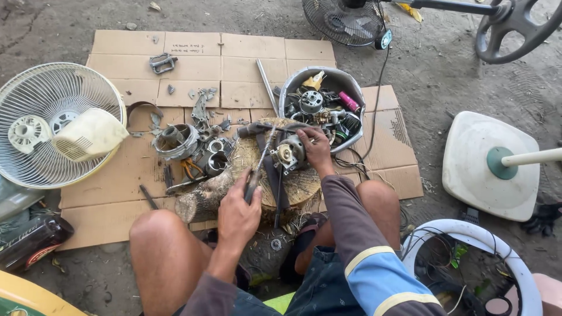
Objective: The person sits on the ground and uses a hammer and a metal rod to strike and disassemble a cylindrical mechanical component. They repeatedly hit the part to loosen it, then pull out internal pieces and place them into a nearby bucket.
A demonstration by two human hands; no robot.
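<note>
A small electric fan motor (289,153) is seen on top of a wood stump (257,175), which stands at the near edge of a flattened cardboard sheet (193,64) spread on the dirt floor. The motor is steadied by the right hand (316,149), its fingers closed over the casing from the far side. A slim metal tool (259,165), apparently a screwdriver or punch, is gripped in the closed fingers of the left hand (239,213), with its tip laid against the motor's near face.

Handling judgement: the motor is judged dense and rigid for its size, with a metal shell likely greasy and inclined to roll on the stump's uneven top. Hold is best taken around the casing, clear of the thin wires and the protruding shaft, which are judged the fragile parts.

Just left of the stump, loose motor housings and metal rings (193,146) are scattered on the cardboard. A grey basin of parts (319,102) is set toward the far right of the sheet. A white fan guard (55,123) overlaps the left edge. A fan base with pole (492,164) lies on the floor to the right.
</note>
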